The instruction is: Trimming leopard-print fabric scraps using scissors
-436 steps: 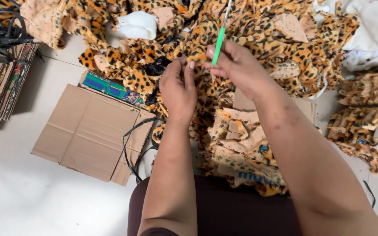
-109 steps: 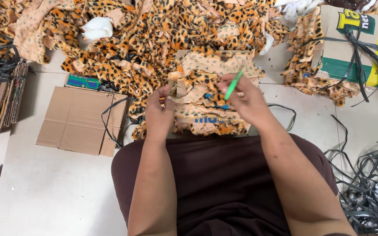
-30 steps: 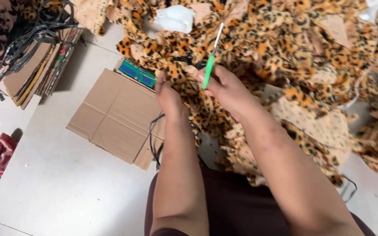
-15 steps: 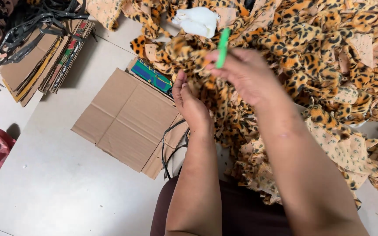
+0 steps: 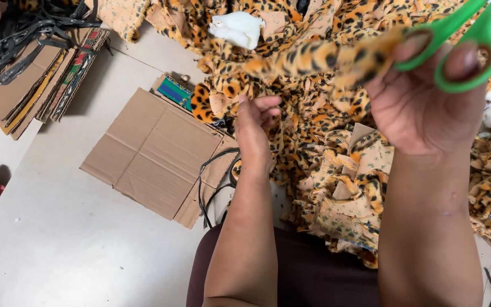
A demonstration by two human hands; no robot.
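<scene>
Above the lap: right hand (image 5: pixel 421 108) fingers closed through green scissors (image 5: pixel 467 40), pinching leopard fleece strip (image 5: pixel 313 57).
Left hand (image 5: pixel 255 128): half-open, empty.
Handling: soft, light, limp; grip near an end.

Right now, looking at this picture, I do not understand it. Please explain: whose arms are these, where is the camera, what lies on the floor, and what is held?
There is no machine here. A camera worn on a person's head looks down, so both bare arms belong to that person, who is sitting on the floor.

The right hand, raised close to the camera, has fingers through the loops of green-handled scissors and lifts a leopard-print fabric strip. The left hand is lower, its fingers loosely curled at the fabric pile; I cannot tell if it grips anything.

On the floor lie a flattened cardboard sheet, a stack of folded cardboard with black straps, and something white on the pile.
</scene>
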